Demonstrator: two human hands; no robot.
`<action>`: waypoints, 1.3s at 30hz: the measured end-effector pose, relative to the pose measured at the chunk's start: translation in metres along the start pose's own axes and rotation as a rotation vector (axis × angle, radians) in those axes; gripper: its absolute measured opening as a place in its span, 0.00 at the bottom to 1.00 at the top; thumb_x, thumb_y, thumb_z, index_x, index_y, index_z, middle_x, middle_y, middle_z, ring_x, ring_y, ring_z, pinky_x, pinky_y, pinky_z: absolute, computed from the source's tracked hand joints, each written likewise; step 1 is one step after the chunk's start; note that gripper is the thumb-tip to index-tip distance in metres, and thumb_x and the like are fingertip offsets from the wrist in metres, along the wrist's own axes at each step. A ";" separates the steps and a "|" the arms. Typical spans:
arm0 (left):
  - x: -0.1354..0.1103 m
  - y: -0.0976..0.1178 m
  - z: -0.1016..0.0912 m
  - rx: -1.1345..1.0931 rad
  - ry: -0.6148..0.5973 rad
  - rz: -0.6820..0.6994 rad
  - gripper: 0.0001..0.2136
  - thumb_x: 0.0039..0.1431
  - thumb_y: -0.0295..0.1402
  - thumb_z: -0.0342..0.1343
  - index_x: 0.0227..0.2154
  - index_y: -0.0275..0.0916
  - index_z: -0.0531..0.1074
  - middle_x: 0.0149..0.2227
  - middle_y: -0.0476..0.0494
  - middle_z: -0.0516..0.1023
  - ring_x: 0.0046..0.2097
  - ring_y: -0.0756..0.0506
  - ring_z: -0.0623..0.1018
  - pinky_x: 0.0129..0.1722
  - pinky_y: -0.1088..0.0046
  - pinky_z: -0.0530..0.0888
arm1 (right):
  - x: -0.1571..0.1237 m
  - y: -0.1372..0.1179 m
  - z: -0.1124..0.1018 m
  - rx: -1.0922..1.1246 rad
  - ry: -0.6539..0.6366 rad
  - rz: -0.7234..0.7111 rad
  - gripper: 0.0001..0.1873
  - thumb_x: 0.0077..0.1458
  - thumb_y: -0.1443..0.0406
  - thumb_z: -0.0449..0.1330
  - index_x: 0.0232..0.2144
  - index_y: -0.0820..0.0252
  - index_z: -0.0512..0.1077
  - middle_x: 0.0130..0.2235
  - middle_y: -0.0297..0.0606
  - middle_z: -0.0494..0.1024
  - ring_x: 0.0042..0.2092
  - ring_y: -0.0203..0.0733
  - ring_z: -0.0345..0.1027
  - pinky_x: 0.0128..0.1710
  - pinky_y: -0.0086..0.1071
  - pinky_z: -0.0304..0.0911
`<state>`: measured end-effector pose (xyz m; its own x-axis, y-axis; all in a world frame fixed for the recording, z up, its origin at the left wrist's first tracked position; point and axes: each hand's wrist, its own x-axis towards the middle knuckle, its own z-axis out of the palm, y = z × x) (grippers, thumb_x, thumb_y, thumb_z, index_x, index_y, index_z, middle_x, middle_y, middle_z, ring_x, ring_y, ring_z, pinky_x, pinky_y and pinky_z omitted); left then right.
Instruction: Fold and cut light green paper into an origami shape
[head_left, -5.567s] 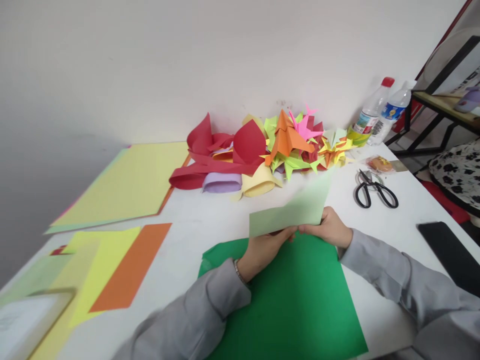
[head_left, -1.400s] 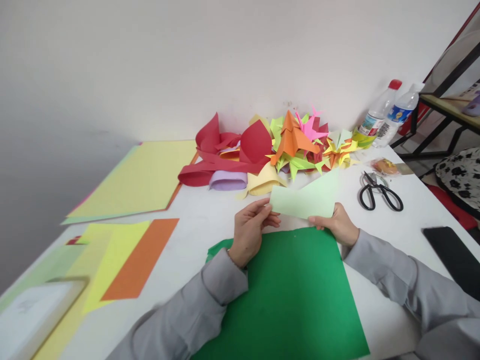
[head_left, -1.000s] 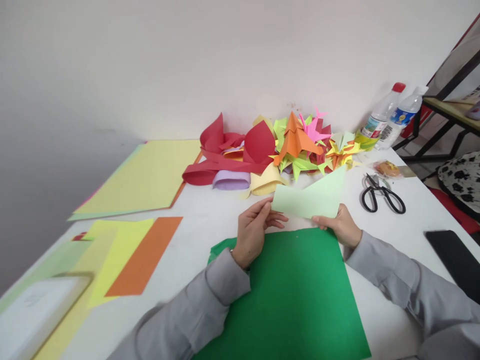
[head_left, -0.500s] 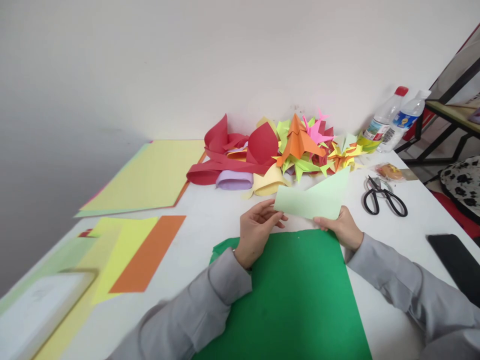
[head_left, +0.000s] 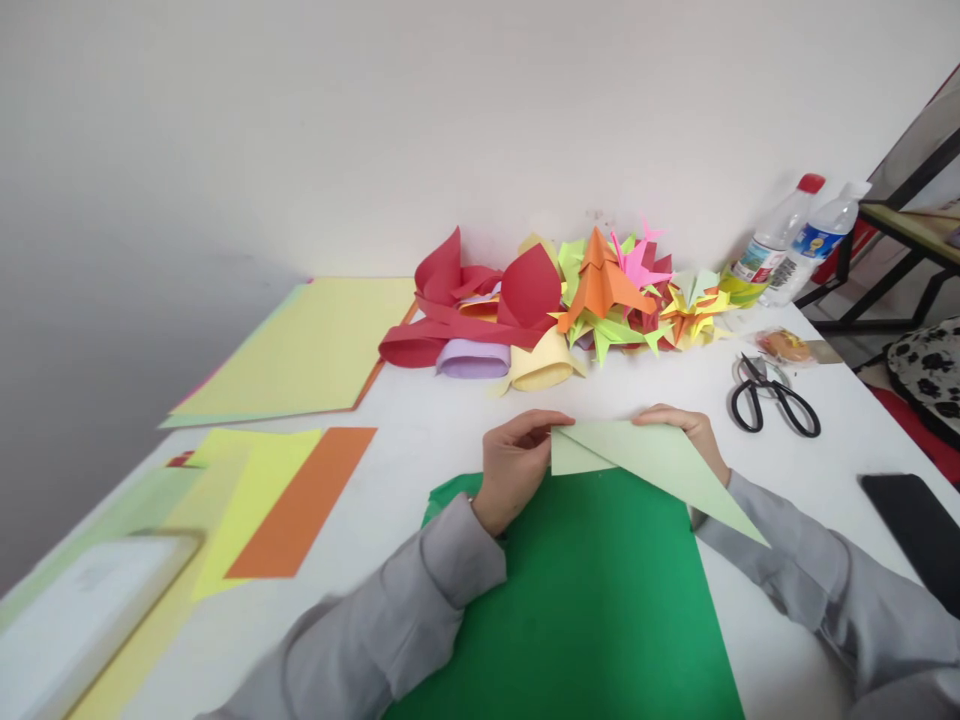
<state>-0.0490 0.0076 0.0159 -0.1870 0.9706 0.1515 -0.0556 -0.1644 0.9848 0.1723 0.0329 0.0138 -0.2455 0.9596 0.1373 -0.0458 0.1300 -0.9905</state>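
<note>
At a white table (head_left: 427,425) beside a pale wall (head_left: 375,130), I held folded pale-green paper (head_left: 652,462) between my left hand (head_left: 514,468) and right hand (head_left: 694,430), both pinching its upper edge.

Bare lane of white tabletop (head_left: 420,440) between left hand (head_left: 517,468) and flat orange paper strip (head_left: 304,505). Gap from left hand to right hand (head_left: 694,430) closed by folded pale green paper (head_left: 652,460). Far middle blocked: heap of folded multicoloured paper (head_left: 600,290). Right: room between black-handled metal scissors (head_left: 763,380) and flat black rectangular slab (head_left: 911,525).
</note>
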 end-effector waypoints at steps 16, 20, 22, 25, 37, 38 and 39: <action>0.002 -0.001 0.001 0.001 0.020 -0.070 0.05 0.43 0.29 0.63 0.27 0.38 0.80 0.29 0.44 0.81 0.31 0.46 0.79 0.32 0.70 0.76 | 0.000 0.002 -0.002 0.073 0.032 0.087 0.17 0.30 0.61 0.74 0.29 0.56 0.81 0.32 0.39 0.80 0.30 0.42 0.73 0.31 0.32 0.68; 0.005 -0.004 0.001 -0.095 0.059 -0.115 0.07 0.42 0.32 0.64 0.27 0.38 0.79 0.27 0.45 0.81 0.28 0.47 0.78 0.27 0.72 0.75 | 0.001 0.004 -0.003 0.099 0.027 0.100 0.17 0.30 0.63 0.74 0.29 0.57 0.80 0.32 0.38 0.80 0.29 0.40 0.73 0.31 0.31 0.68; 0.006 -0.006 0.001 -0.111 0.066 -0.117 0.07 0.42 0.32 0.65 0.27 0.37 0.79 0.26 0.45 0.81 0.28 0.47 0.77 0.27 0.72 0.75 | 0.001 0.005 -0.003 0.091 0.028 0.102 0.17 0.30 0.63 0.73 0.29 0.57 0.80 0.32 0.37 0.81 0.29 0.40 0.73 0.30 0.31 0.68; 0.007 -0.008 0.001 -0.115 0.090 -0.123 0.08 0.41 0.33 0.66 0.26 0.36 0.79 0.24 0.45 0.80 0.25 0.49 0.76 0.25 0.73 0.74 | 0.000 0.005 -0.003 0.083 0.022 0.112 0.17 0.31 0.62 0.73 0.29 0.57 0.80 0.31 0.37 0.81 0.28 0.41 0.73 0.28 0.31 0.67; 0.006 -0.007 0.000 -0.215 0.026 -0.302 0.11 0.39 0.37 0.68 0.24 0.35 0.78 0.21 0.49 0.75 0.21 0.52 0.71 0.19 0.77 0.67 | 0.000 0.003 0.000 -0.003 -0.007 -0.010 0.14 0.34 0.61 0.73 0.29 0.54 0.81 0.34 0.40 0.80 0.34 0.44 0.74 0.32 0.33 0.68; 0.006 -0.007 0.000 -0.204 0.026 -0.312 0.11 0.38 0.36 0.68 0.25 0.35 0.78 0.21 0.49 0.75 0.21 0.52 0.70 0.18 0.78 0.65 | 0.000 0.003 0.001 -0.022 -0.008 -0.025 0.13 0.35 0.61 0.73 0.29 0.54 0.81 0.34 0.40 0.80 0.35 0.44 0.74 0.33 0.34 0.68; 0.007 -0.007 0.000 -0.207 0.025 -0.318 0.11 0.37 0.34 0.68 0.26 0.35 0.78 0.20 0.50 0.74 0.21 0.53 0.70 0.18 0.79 0.64 | 0.000 0.003 0.001 -0.039 -0.015 -0.038 0.14 0.35 0.61 0.73 0.30 0.54 0.81 0.35 0.40 0.80 0.36 0.45 0.74 0.35 0.34 0.68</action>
<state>-0.0502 0.0151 0.0100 -0.1524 0.9747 -0.1636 -0.3117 0.1097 0.9438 0.1709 0.0324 0.0111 -0.2586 0.9500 0.1747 -0.0179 0.1762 -0.9842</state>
